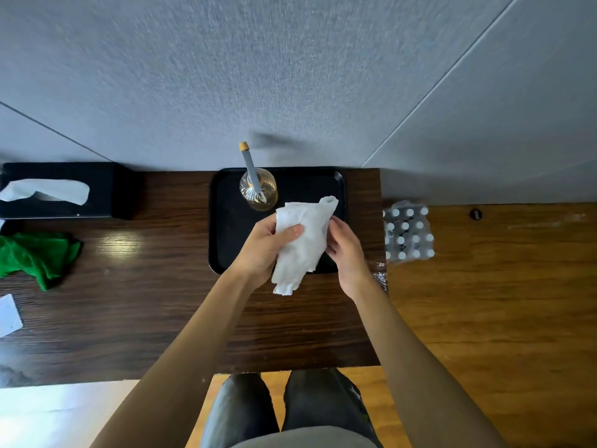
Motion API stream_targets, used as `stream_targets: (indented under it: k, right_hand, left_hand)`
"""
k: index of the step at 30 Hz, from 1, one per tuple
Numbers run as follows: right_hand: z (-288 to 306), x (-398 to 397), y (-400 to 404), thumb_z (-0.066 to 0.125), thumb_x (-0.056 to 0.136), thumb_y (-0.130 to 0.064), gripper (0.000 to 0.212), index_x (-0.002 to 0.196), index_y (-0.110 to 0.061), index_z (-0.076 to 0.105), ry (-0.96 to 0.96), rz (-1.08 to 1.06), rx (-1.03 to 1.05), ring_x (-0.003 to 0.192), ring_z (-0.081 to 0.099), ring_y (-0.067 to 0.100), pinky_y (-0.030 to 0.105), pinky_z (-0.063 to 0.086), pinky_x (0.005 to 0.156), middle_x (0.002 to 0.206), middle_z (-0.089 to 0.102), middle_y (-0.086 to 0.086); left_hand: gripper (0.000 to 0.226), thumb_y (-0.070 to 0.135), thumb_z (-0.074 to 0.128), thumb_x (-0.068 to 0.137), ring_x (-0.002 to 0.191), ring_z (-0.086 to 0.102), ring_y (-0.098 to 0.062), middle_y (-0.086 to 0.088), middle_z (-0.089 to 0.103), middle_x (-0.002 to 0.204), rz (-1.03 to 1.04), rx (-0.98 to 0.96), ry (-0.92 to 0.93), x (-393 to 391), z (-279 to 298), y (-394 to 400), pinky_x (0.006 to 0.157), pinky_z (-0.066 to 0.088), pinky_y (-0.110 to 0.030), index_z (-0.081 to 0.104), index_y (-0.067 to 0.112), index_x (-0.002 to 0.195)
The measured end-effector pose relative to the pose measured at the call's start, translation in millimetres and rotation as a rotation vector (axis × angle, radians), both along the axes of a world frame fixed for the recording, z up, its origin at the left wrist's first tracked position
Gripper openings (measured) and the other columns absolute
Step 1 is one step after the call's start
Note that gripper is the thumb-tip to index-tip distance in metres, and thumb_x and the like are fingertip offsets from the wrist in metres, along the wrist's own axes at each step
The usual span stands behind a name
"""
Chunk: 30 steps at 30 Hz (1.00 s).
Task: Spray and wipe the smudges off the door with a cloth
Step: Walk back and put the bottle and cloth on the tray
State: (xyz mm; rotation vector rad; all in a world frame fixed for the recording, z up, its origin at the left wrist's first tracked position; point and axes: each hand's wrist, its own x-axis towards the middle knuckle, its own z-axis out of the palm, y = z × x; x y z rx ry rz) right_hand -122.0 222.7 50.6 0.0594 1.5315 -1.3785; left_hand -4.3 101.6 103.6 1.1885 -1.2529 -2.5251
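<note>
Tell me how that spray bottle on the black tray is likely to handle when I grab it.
The spray bottle looks clear and partly filled with yellowish liquid, so probably some heft low down. Its tall grey nozzle may make it tippy if bumped sideways. The ribbed body should give fair grip. It stands free on the tray, so it could slide.

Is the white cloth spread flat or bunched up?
Bunched up. The white cloth is crumpled between the left hand and right hand, above the black tray.
</note>
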Motion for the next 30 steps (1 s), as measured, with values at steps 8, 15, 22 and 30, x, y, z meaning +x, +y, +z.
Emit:
stream_targets:
  k: [8,15,22,30]
  right_hand:
    - [-26.7,-24.3,-1.5,0.065,0.092,-0.012,0.021,0.111,-0.015,0.055,0.099,-0.025,0.167,0.095,0.065,0.018,0.023,0.053,0.071,0.111,0.064,0.008]
    - [-65.9,-50.2,-22.0,0.063,0.090,-0.009,0.022,0.109,-0.014,0.052,0.428,-0.008,0.261,0.081,0.058,0.010,0.019,0.048,0.063,0.097,0.059,0.001]
    - [-100.5,-72.2,-55.0,0.061,0.090,-0.006,0.024,0.113,-0.006,0.053,0.524,-0.081,0.285,0.086,0.059,0.018,0.022,0.049,0.066,0.104,0.061,0.009]
    - [-118.0,-85.4,-78.4,0.057,0.095,-0.006,0.025,0.121,-0.005,0.055,0.554,0.007,0.405,0.101,0.062,0.029,0.038,0.052,0.086,0.115,0.063,0.015]
  left_hand:
    - [0.019,0.018,0.062,0.092,0.076,0.065,-0.029,-0.012,0.068,0.085,0.110,-0.186,-0.398,-11.3,-47.5,-10.8,0.073,0.054,-0.043,0.066,0.000,0.089]
    - [0.015,0.025,0.042,0.101,0.070,0.043,-0.019,0.005,0.042,0.072,-0.111,-0.549,-0.645,-58.6,-89.5,-4.3,0.072,0.035,-0.031,0.048,0.019,0.089]
    - [0.055,0.007,0.047,0.092,0.077,0.056,-0.024,-0.012,0.059,0.103,-0.174,-0.600,-0.672,-91.1,-115.5,-29.9,0.062,0.045,-0.033,0.029,0.012,0.143]
    - [0.068,0.001,0.043,0.092,0.064,0.050,-0.026,-0.008,0.055,0.078,-0.189,-1.050,-0.620,-93.7,-144.1,-28.9,0.053,0.037,-0.033,0.024,0.028,0.151]
